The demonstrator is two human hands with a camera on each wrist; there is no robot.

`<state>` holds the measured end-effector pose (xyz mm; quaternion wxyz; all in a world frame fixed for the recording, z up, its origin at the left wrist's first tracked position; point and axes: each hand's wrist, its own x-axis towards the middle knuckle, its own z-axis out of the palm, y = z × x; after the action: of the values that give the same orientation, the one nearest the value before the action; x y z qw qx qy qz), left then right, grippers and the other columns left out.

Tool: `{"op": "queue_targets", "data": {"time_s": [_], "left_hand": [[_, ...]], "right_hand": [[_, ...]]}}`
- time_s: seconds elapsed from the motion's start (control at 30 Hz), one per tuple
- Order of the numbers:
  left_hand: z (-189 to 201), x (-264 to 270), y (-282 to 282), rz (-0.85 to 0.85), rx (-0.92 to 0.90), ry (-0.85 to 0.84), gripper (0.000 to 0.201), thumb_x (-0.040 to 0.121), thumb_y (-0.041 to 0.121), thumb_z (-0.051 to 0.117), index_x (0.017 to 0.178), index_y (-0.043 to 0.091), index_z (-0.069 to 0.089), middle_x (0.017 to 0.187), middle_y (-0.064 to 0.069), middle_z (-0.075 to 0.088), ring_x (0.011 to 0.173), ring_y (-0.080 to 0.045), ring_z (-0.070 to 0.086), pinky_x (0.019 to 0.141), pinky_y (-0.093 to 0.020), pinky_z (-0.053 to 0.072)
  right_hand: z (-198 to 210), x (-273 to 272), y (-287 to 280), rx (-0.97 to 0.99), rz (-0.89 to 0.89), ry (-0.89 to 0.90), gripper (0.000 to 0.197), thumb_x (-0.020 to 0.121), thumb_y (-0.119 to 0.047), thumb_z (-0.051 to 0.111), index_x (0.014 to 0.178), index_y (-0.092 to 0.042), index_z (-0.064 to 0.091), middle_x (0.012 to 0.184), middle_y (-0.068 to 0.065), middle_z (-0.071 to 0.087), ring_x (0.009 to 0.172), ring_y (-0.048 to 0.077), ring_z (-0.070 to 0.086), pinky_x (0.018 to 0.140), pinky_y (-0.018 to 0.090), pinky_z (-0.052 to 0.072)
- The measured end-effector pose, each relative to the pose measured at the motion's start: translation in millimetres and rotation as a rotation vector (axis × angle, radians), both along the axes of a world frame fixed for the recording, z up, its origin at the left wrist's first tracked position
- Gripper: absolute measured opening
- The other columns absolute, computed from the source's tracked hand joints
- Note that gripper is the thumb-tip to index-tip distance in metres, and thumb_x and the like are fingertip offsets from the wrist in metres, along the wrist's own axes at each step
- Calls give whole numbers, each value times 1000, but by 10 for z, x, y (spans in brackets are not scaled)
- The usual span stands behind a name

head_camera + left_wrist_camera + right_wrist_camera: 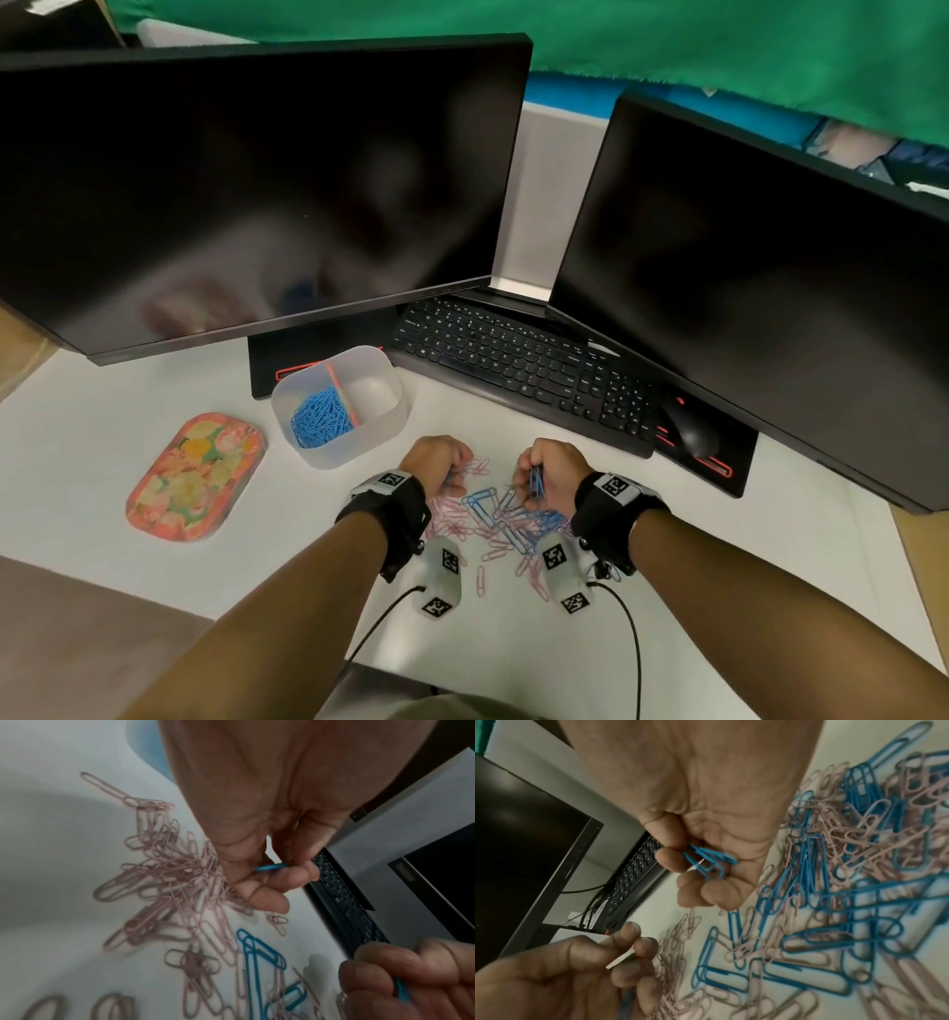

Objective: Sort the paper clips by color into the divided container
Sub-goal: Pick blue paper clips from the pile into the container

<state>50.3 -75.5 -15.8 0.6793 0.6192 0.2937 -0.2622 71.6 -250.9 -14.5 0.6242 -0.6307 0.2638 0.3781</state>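
White counter [565, 642] before two dark monitors [246, 180], pink and blue paper clips [493, 514] lying flat every way, left hand [436, 462] pinching one blue clip [271, 867], right hand [554, 475] gripping an upright blue bundle [536, 482].

2 dark monitors [246, 185] [760, 288], black kbd [518, 365] btwn them, mouse [690, 429], floral tin [195, 475] left on desk.

Glossy coated paper clips [488, 514] – translucent plastic container [380, 426], matt.
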Motion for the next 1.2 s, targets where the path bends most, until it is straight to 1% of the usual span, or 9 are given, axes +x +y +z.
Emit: {"op": "queue_targets", "data": {"time_s": [0.1, 0.23, 0.33, 0.43, 0.57, 0.77, 0.87, 1.0, 1.2], "left_hand": [[-56, 19, -51, -180, 170, -40, 18, 84, 4, 47, 74, 7, 62, 69, -8, 52, 58, -19, 46, 53, -23, 40], [-87, -28, -134, -600, 643, -256, 13, 80, 17, 59, 89, 19, 69, 93, 3, 68, 86, -17, 62, 71, -24, 51], [-110, -65, -180, -845, 845, -337, 16, 83, 18, 57, 95, 19, 67, 103, -1, 66, 92, -20, 62, 80, -29, 53], [-134, -71, -211, -950, 958, -341, 17, 86, 21, 57, 100, 16, 66, 109, -5, 64, 97, -24, 63, 85, -34, 54], [-156, -83, -210, -963, 989, -318, 20, 87, 20, 54, 103, 15, 64, 112, -7, 62, 99, -27, 63, 85, -36, 54], [-28, -108, -7, -430, 613, -254, 11, 84, 15, 58, 91, 22, 62, 91, 0, 68, 81, -16, 62, 68, -24, 46], [179, -126, 214, 50, 174, -131, 26, 86, -3, 50, 107, 9, 60, 72, -8, 59, 56, -18, 51, 51, -24, 41], [522, -175, 626, 429, -176, -109, 26, 86, -5, 34, 92, 2, 59, 67, -6, 44, 52, -15, 39, 52, -25, 35], [737, -83, 1180, 618, -48, -111, 17, 91, 8, 43, 77, 10, 53, 65, -6, 47, 42, -13, 48, 40, -17, 41]], "right_hand": [[5, 0, -15, -31, 92, 7, 20, 81, -10, 36, 66, -10, 49, 63, 9, 51, 50, 21, 44, 51, 24, 34], [-15, -9, -6, -260, 380, -207, 8, 81, -8, 51, 77, -6, 58, 68, 8, 53, 47, 15, 39, 49, 21, 31], [-8, -54, 10, -453, 593, -426, 7, 82, -15, 59, 84, -15, 66, 86, 1, 64, 69, 13, 55, 54, 17, 39], [11, -78, 13, -512, 659, -497, 12, 82, -15, 60, 90, -21, 67, 94, -4, 63, 87, 13, 55, 59, 13, 35], [46, -72, 15, -508, 653, -484, 10, 82, -15, 60, 86, -23, 66, 91, -3, 64, 81, 14, 58, 58, 16, 39], [171, 67, 194, -407, 429, -343, 10, 86, -16, 56, 77, -16, 60, 73, 2, 60, 54, 14, 49, 48, 23, 39], [326, 164, 496, -186, 288, -191, 9, 90, -9, 55, 81, -7, 55, 66, 8, 53, 45, 17, 43, 44, 23, 34], [599, 229, 1049, 29, 285, -144, 6, 91, -7, 53, 87, -3, 55, 67, 12, 55, 50, 21, 48, 45, 24, 38], [911, 273, 1792, 108, 404, -148, 17, 87, 2, 40, 76, -4, 52, 70, 15, 51, 56, 23, 50, 53, 25, 48]]}}
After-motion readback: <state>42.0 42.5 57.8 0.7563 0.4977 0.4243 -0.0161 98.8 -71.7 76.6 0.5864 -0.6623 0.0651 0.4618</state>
